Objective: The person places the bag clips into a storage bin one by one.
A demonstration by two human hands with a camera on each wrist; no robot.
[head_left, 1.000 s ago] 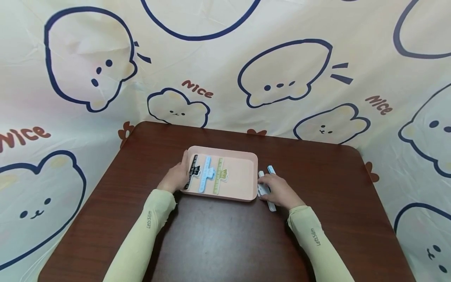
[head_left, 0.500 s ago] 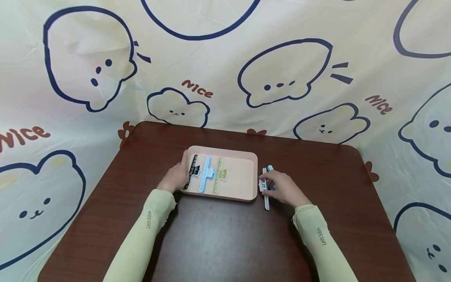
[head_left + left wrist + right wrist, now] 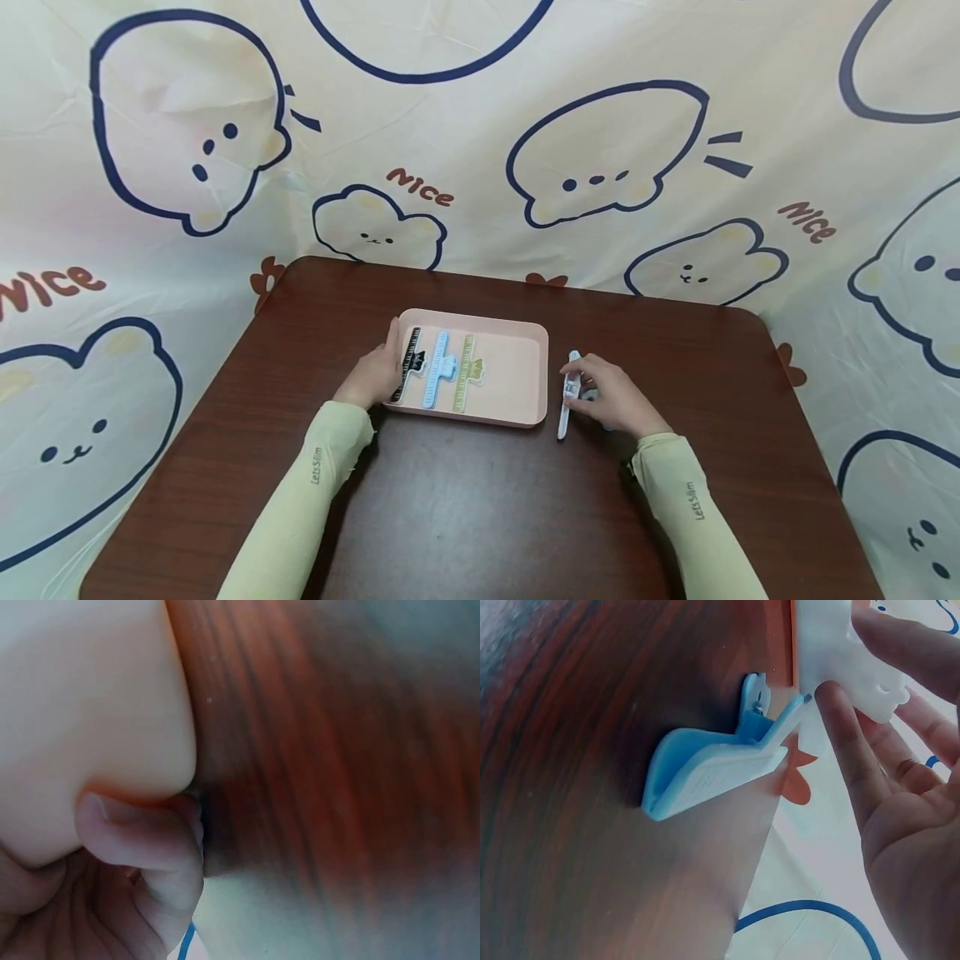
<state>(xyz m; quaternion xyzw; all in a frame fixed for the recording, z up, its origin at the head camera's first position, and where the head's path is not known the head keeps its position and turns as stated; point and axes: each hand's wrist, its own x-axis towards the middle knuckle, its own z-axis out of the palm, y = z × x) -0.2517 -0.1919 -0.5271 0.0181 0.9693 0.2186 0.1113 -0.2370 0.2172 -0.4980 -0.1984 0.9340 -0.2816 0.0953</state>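
My left hand [image 3: 371, 375] grips the left end of a pink tray [image 3: 510, 408]; in the left wrist view the thumb [image 3: 139, 832] lies against the tray's wall. Inside the tray, side by side, are a black ruler clip [image 3: 408, 367], a light blue ruler clip [image 3: 435, 379] and a green ruler clip [image 3: 465, 383]. Right of the tray, my right hand [image 3: 615, 396] pinches a white ruler clip [image 3: 825, 645] between thumb and fingers. Another blue clip [image 3: 712, 769] rests on the table below that hand, mostly hidden by it in the head view.
The dark wooden table [image 3: 465, 500] has rounded far corners. A pale cloth [image 3: 480, 150] with cartoon outlines surrounds it at the back and both sides. The tray's right half shows bare bottom beside the green clip.
My right hand has drawn the white clip rightward, away from the tray's edge, and turned it from slanting one way to the other. The left hand and the tray have stayed put.
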